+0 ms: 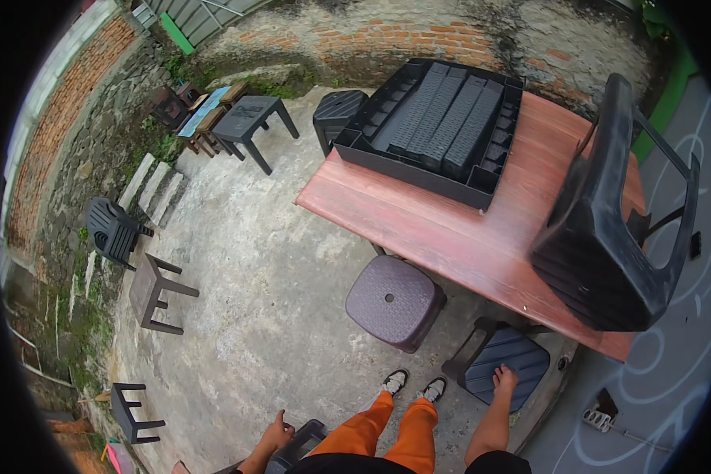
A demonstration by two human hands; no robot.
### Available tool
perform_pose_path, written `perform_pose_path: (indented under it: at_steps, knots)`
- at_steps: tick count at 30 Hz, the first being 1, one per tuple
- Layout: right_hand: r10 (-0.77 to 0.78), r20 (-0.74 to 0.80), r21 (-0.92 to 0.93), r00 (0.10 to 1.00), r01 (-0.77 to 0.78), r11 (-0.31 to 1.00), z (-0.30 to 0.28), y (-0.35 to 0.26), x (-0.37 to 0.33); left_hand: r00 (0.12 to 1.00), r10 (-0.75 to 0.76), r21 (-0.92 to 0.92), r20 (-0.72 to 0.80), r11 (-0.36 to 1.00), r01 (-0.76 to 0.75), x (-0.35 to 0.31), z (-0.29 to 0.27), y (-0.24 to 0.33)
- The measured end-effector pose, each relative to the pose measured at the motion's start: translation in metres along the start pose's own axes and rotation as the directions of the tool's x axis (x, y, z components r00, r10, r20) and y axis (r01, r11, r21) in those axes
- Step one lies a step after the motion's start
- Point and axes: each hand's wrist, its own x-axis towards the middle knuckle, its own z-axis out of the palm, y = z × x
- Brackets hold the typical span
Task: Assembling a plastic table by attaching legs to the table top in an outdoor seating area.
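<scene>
My right hand [504, 379] is over the ribbed top of a dark plastic stool [521, 357] beside the table; its fingers are slightly bent and apart, and whether they touch the top cannot be told. The stool's leg frame shows toward its left. At the lower edge my left hand [276, 434] has its thumb stretched out and holds nothing that I can see. Close to its right is a black plastic piece of furniture [302, 444], partly hidden by my legs. A brown woven-pattern stool [389, 296] with a hole in its top stands ahead of my feet.
A reddish wooden table [419, 201] bears an upturned black plastic table [482, 186] with woven-pattern panels inside, and a black chair [592, 237]. Farther off are a dark small table [253, 118], black stacked chairs [112, 229], a brown stool [152, 292] and concrete steps [152, 188].
</scene>
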Motion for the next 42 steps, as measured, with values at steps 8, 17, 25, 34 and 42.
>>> perform_pose_path:
  at_steps: [8,17,25,34,42]
  knots:
    - [-0.255,0.421,-0.387,0.870,0.426,0.818,0.004,-0.101,-0.107,0.991,0.110,-0.031,-0.070,0.993,-0.112,0.015,0.007,0.038]
    - [-0.900,0.424,0.029,0.098,0.992,0.121,0.034,-0.352,-0.373,0.949,0.268,-0.124,-0.165,0.949,-0.289,0.023,0.018,0.102]
    - [-0.738,0.670,-0.635,0.085,0.580,-0.510,0.076,-0.386,-0.370,0.964,0.138,-0.266,-0.226,0.943,-0.197,0.011,0.047,0.063]
    - [-0.684,0.709,-0.346,-0.172,0.760,-0.550,0.050,-0.351,-0.491,0.915,0.372,-0.348,-0.156,0.847,-0.403,0.051,0.011,0.114]
    - [-0.629,0.640,0.058,-0.442,0.844,-0.534,0.097,-0.285,-0.649,0.396,0.903,-0.698,-0.169,0.174,-0.695,-0.053,-0.160,0.282]
